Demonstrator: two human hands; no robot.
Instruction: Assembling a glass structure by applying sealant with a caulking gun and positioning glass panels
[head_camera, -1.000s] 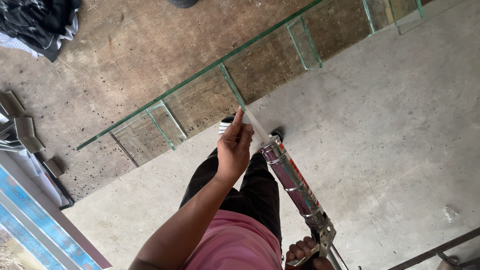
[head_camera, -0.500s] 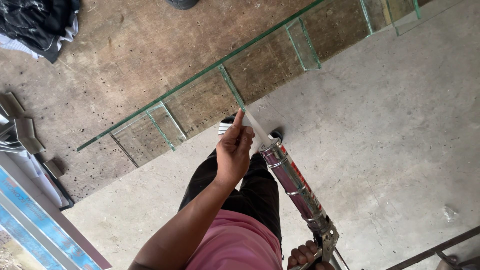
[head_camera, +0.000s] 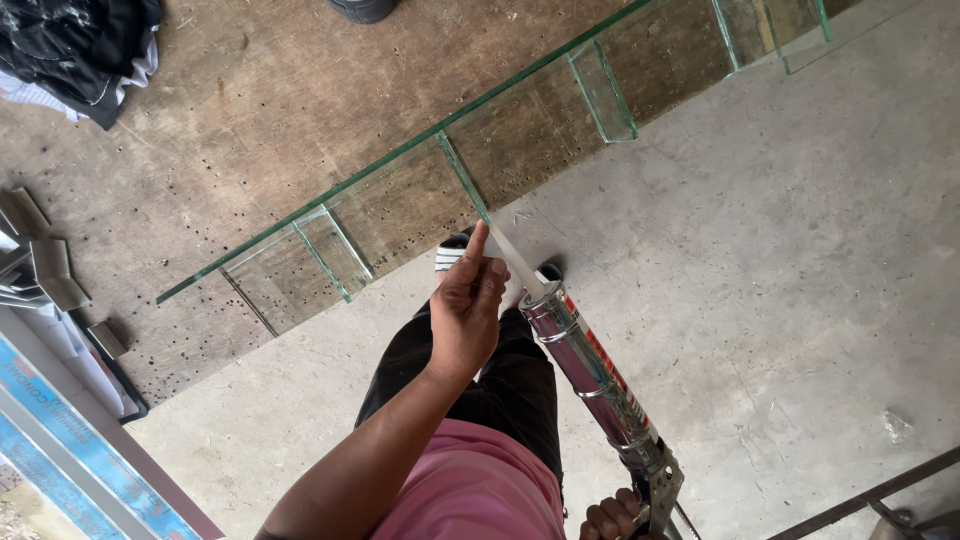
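A long glass structure (head_camera: 400, 190) with upright cross panes lies on a worn wooden board (head_camera: 260, 110). My right hand (head_camera: 610, 518) grips the handle of a metal caulking gun (head_camera: 595, 375) at the bottom edge. Its white nozzle (head_camera: 510, 262) points up at the lower end of a middle glass divider (head_camera: 462, 182). My left hand (head_camera: 468, 305) hovers beside the nozzle, index finger stretched out and touching it near the tip, the other fingers curled. My black trousers (head_camera: 510, 390) and a striped shoe (head_camera: 450, 255) show beneath the hand.
Grey concrete floor (head_camera: 780, 230) fills the right side. Dark clothing (head_camera: 75, 45) lies at the top left. Metal angle pieces (head_camera: 45, 265) and a blue-white panel (head_camera: 70, 450) sit at the left edge. A dark metal bar (head_camera: 870, 495) crosses the bottom right corner.
The nozzle and my left hand have edged slightly closer to the glass divider; my right hand has slid lower in view. Otherwise the scene is the same.
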